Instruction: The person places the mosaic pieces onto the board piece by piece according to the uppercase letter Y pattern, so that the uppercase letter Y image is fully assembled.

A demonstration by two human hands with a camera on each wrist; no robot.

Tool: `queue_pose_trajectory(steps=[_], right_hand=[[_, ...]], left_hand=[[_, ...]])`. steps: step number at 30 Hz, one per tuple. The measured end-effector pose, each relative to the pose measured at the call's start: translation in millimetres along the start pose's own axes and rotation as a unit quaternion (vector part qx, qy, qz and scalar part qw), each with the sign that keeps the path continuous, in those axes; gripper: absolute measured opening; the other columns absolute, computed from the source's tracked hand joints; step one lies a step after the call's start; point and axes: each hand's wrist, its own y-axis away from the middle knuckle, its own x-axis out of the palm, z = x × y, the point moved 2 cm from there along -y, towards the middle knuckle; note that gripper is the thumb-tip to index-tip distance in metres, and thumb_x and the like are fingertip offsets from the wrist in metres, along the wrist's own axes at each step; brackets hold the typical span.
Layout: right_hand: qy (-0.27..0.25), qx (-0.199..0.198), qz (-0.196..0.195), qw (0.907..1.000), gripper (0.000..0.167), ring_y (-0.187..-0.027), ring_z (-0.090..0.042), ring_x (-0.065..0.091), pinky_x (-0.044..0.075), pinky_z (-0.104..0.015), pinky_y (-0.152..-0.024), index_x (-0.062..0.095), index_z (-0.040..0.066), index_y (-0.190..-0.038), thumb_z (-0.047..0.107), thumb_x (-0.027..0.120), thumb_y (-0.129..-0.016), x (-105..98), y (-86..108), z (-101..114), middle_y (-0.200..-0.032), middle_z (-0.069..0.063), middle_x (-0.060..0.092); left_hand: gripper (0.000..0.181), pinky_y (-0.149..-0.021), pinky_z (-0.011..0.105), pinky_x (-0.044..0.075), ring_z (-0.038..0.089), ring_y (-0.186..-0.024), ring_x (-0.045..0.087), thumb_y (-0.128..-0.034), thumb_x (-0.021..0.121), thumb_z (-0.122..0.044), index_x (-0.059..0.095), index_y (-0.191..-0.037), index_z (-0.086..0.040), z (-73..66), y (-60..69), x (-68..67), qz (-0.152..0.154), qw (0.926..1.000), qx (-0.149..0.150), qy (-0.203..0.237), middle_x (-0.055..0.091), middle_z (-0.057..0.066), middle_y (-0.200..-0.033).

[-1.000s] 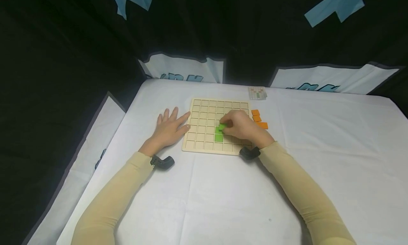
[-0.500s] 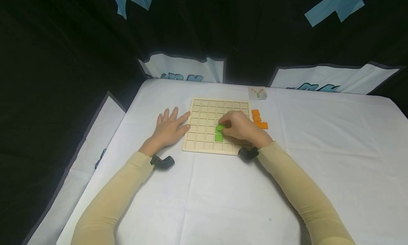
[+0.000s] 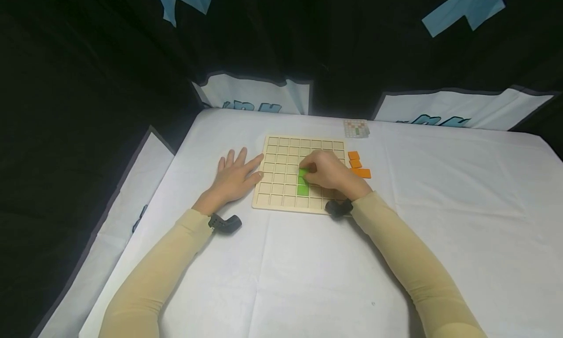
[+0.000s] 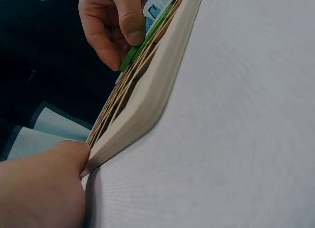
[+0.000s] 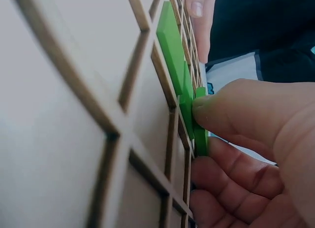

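My right hand pinches a green tile between thumb and fingers over the middle of the wooden grid board. In the right wrist view the tile is tilted little against the board; whether it sits fully in a cell I cannot tell. Right beside it, toward me, more green lies in the grid, partly covered by my fingers in the head view. Flat on the table with spread fingers, my left hand touches the board's left edge with thumb and index finger.
Several orange tiles lie by the board's right edge, partly behind my right hand. A small printed grid card is at the back. White cloth covers the table, and a black curtain hangs behind it.
My right hand has shifted slightly left with the green tile, which now appears lower and closer in line with the green in the grid. The left hand stays in place.
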Motion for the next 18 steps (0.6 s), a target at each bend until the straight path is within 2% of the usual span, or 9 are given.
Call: queue_pose_trajectory(steps=[5, 10, 18], right_hand=[[-0.001, 0.019, 0.005, 0.9998, 0.034, -0.107, -0.027, 0.065, 0.054, -0.042, -0.101, 0.074, 0.002, -0.121, 0.006, 0.074, -0.088, -0.5, -4.1, -2.1, -0.121, -0.015, 0.074], [0.000, 0.023, 0.005, 0.9997, 0.034, -0.111, -0.028, 0.066, 0.054, -0.043, -0.102, 0.074, 0.001, -0.121, 0.007, 0.074, -0.088, -1.4, -6.2, -2.6, -0.124, -0.015, 0.073], [-0.009, 0.037, 0.005, 0.9993, 0.033, -0.109, -0.027, 0.064, 0.053, -0.043, -0.101, 0.074, 0.002, -0.122, 0.007, 0.073, -0.089, -1.5, -9.5, -4.0, -0.124, -0.014, 0.073]], left_hand=[[0.062, -0.125, 0.067, -0.004, 0.051, -0.157, -0.006, -0.1052, 0.038, -0.050, 0.030, -0.162, -0.027, -0.6, 0.1, -0.5, 0.003, 1.0000, -0.002, -0.002, 0.006, 0.022, -0.171], [0.062, -0.125, 0.067, -0.004, 0.050, -0.157, -0.007, -0.1053, 0.038, -0.050, 0.029, -0.162, -0.027, -0.6, -0.4, -0.5, 0.007, 1.0000, -0.004, -0.003, 0.005, 0.022, -0.172], [0.062, -0.125, 0.067, -0.004, 0.051, -0.157, -0.007, -0.1052, 0.037, -0.050, 0.029, -0.162, -0.027, 0.4, -0.7, 0.2, 0.007, 0.9999, -0.005, -0.004, 0.005, 0.022, -0.172]])
